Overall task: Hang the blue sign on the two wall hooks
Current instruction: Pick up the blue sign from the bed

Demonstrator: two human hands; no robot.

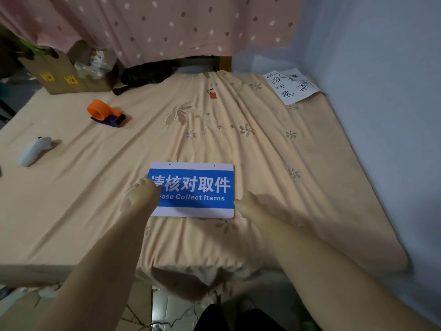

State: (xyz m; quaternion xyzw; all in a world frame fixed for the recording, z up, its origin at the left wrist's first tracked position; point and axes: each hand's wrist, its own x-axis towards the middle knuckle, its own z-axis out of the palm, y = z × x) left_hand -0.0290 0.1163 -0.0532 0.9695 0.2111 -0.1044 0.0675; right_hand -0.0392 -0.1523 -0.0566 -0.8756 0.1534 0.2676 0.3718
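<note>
The blue sign (198, 189), white-edged with white lettering and two small holes along its top edge, lies flat on the peach bedsheet (274, 149) near the bed's front. My left hand (143, 194) rests on the sign's left end, covering part of the text. At the sign's lower right corner, my right hand (250, 205) touches the edge. Whether either hand actually grips the sign is not visible. No wall hooks are in view.
An orange tape dispenser (105, 113) and a white handheld controller (35, 150) lie on the left of the bed. A cardboard box (59, 77) and a black bag (145, 74) sit at the back. A handwritten paper (292, 86) lies by the blue wall (381, 91) on the right.
</note>
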